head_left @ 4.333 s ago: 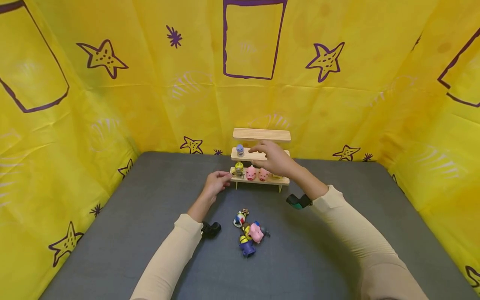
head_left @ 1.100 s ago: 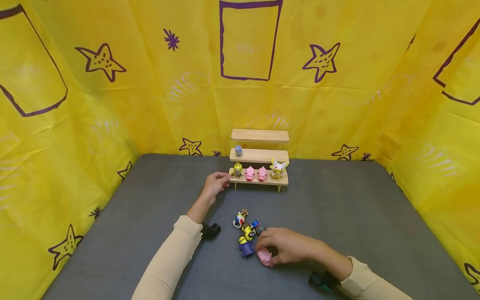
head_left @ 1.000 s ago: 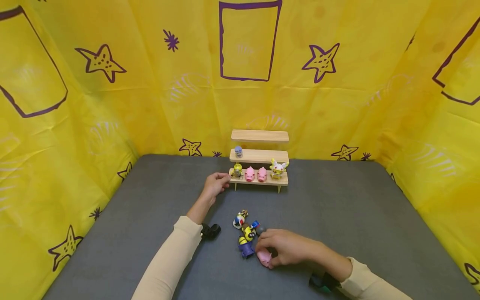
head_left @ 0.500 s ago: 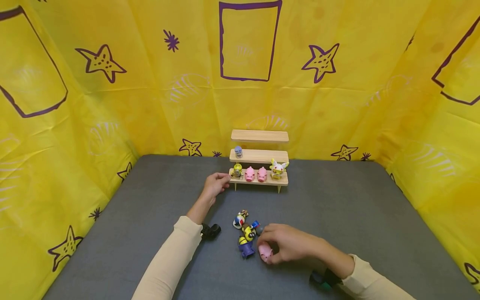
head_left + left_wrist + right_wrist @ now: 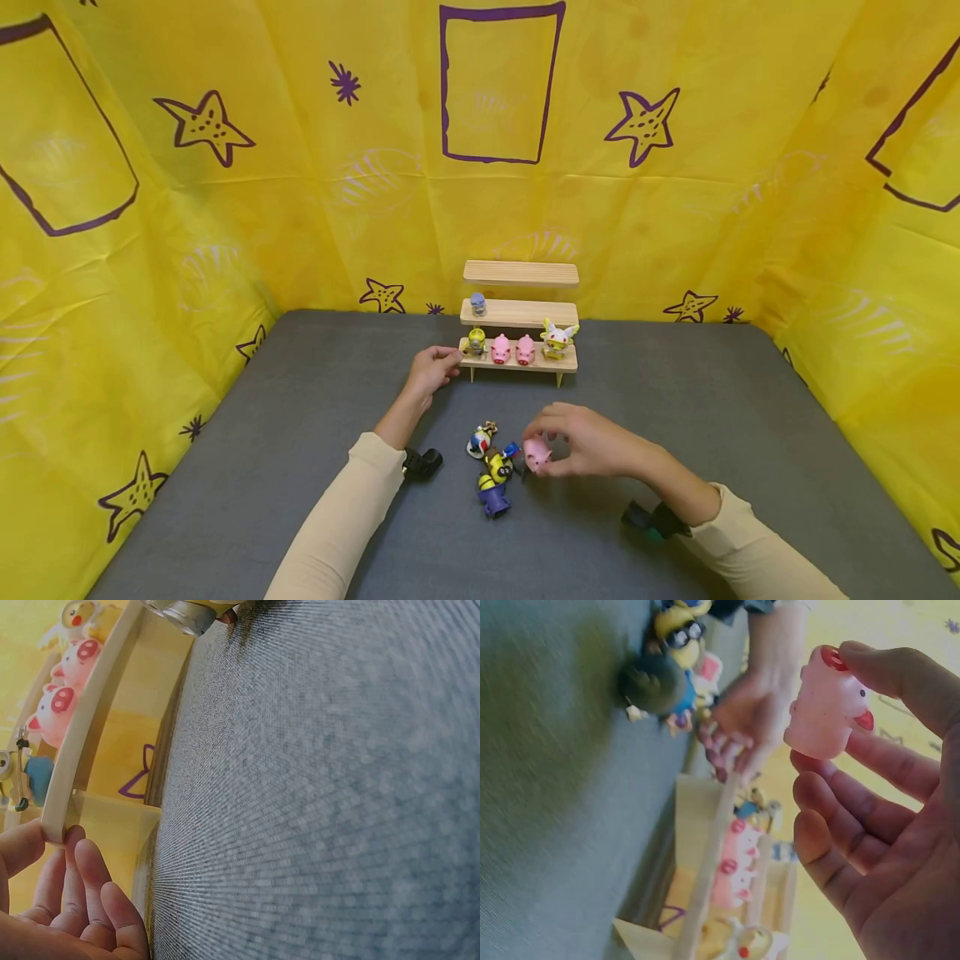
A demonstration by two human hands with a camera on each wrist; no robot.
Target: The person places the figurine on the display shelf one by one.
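My right hand [image 5: 592, 442] holds a pink toy pig [image 5: 536, 454] above the table, right of a small pile of figures. In the right wrist view the pig [image 5: 825, 709] is pinched between thumb and fingertips, red snout against the thumb. At the far side, my left hand [image 5: 431, 371] pinches the left end of the lowest board of a three-step wooden display stand [image 5: 525, 312]; the left wrist view shows this board [image 5: 90, 735] between thumb and fingers. That board bears a Minion figure [image 5: 476, 342], two pink pigs [image 5: 501, 350] and a yellow figure with white ears [image 5: 557, 337].
A small blue-grey figure [image 5: 478, 304] stands on the middle board's left end. Lying on the dark table [image 5: 300, 483] are a white, red and blue figure [image 5: 480, 440], a Minion [image 5: 497, 465] and another in dark blue [image 5: 492, 498]. Yellow cloth [image 5: 300, 233] surrounds the table.
My right hand came from the stand down to the pile and took the pink pig. It has since lifted the pig and moved toward the stand. My left hand keeps its place.
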